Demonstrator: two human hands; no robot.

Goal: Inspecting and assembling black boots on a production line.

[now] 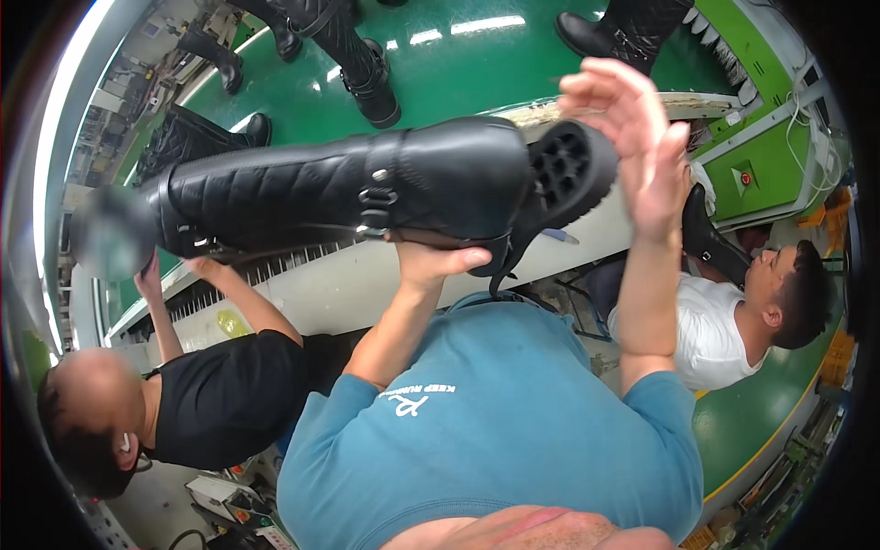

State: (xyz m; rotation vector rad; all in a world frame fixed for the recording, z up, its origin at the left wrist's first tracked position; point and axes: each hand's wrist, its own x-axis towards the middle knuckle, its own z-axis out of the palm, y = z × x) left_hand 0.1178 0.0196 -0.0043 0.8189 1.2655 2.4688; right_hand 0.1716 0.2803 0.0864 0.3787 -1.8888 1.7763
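Observation:
A tall black quilted boot with straps and metal buckles lies sideways across the view, its shaft pointing left. My left hand grips it from below near the buckled ankle strap; the thumb shows and the other fingers are hidden behind the boot. On the right, the boot's treaded sole faces outward. Next to that sole my right hand is raised, fingers stretched and slightly curved, holding nothing. Whether its fingertips touch the sole's edge I cannot tell.
Several other black boots, one a buckled boot, stand on the green surface beyond. A pale bench edge runs in front of me. A co-worker in black is at left, one in white at right, near a green machine.

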